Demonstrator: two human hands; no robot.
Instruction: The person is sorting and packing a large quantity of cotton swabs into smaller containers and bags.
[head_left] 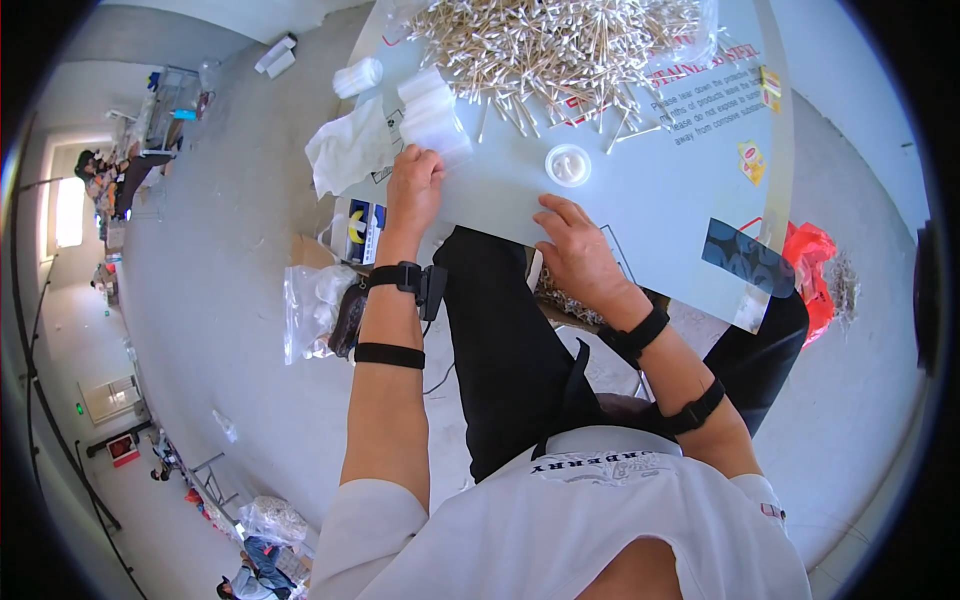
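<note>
We wear a white short-sleeved shirt with dark lettering and a line drawing across it, plus a small mark on the right sleeve. Our trousers are black. Our left hand and right hand are bare. Two black straps circle each forearm; one near our left wrist carries a boxy black device.

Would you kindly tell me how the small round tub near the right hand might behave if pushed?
The tub would probably slide rather than roll, since it sits flat on the smooth-looking tabletop. It is likely light, being small and apparently plastic. Its white contents might shift if knocked; whether a clear lid covers them, I cannot tell.
</note>
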